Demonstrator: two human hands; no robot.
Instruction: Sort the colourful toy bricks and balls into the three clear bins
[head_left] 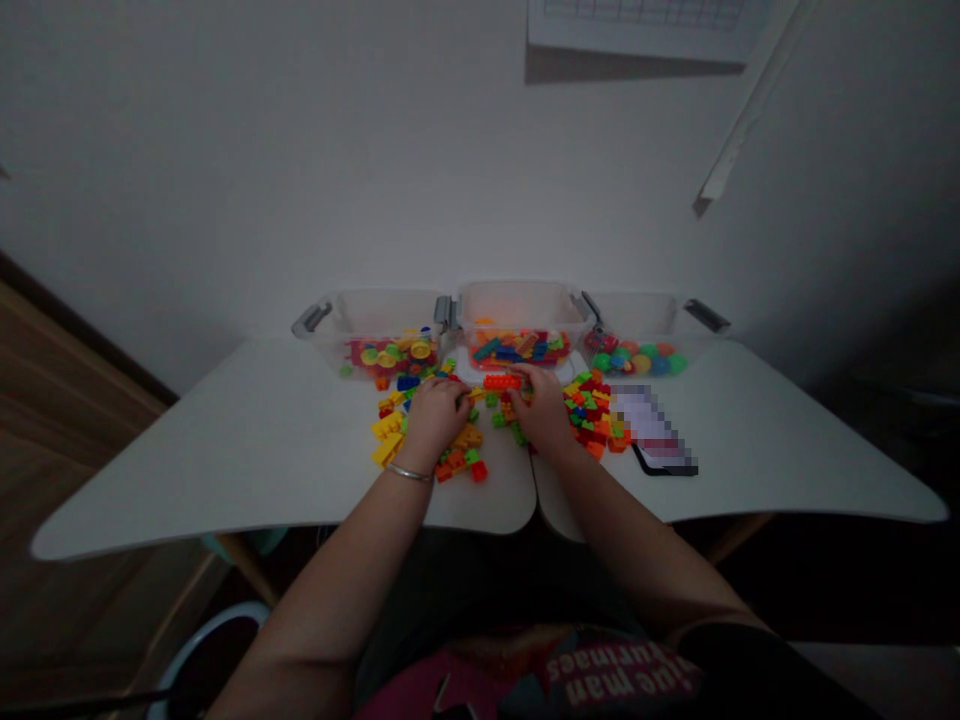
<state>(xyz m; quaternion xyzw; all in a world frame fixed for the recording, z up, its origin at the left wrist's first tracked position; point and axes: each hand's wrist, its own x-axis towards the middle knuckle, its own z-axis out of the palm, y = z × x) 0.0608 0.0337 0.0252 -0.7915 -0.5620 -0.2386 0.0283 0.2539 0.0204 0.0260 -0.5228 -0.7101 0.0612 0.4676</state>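
Observation:
Over a spread of toy bricks in many colours, both my hands work close together at the table's middle. My right hand (541, 408) grips a long red-orange toy brick (502, 382) between thumb and fingers, its studs showing. To its left, my left hand (439, 412) is closed, with a small yellow toy brick (478, 394) at its fingertips. Yellow bricks (388, 440) lie beside the left wrist, and orange bricks (452, 465) lie just below that hand. More red and green bricks (592, 408) are heaped right of my right hand.
Three clear plastic boxes stand along the wall: the left box (390, 305) and middle box (521, 300) hold coloured pieces, the right box (649, 315) coloured balls. A phone (656, 435) lies at right. Two white tabletops (262, 450) meet at a seam.

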